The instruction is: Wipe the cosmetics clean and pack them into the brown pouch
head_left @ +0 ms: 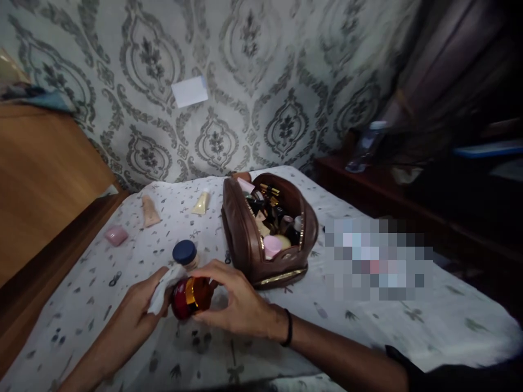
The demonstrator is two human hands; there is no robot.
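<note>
A dark red jar with a gold band (186, 299) is held sideways above the patterned white cloth, between my two hands. My right hand (231, 296) grips its brown end, thumb below and fingers above. In my left hand (145, 296) is a crumpled white tissue (163, 288), pressed against the jar's red end. Just behind the jar stands a small jar with a dark blue lid (184, 252), partly hidden by my fingers. To the right, an unzipped brown leather bag (241, 234) is filled with cosmetics, among them a pink-lidded container (272, 246).
On the cloth lie a pale yellow tube (201, 202), a peach tube (150, 211) and a pink item (116, 235). A blurred-out patch (379, 261) covers something at right. A clear bottle (365, 147) stands on a dark red surface. Wooden furniture (49, 179) borders the left.
</note>
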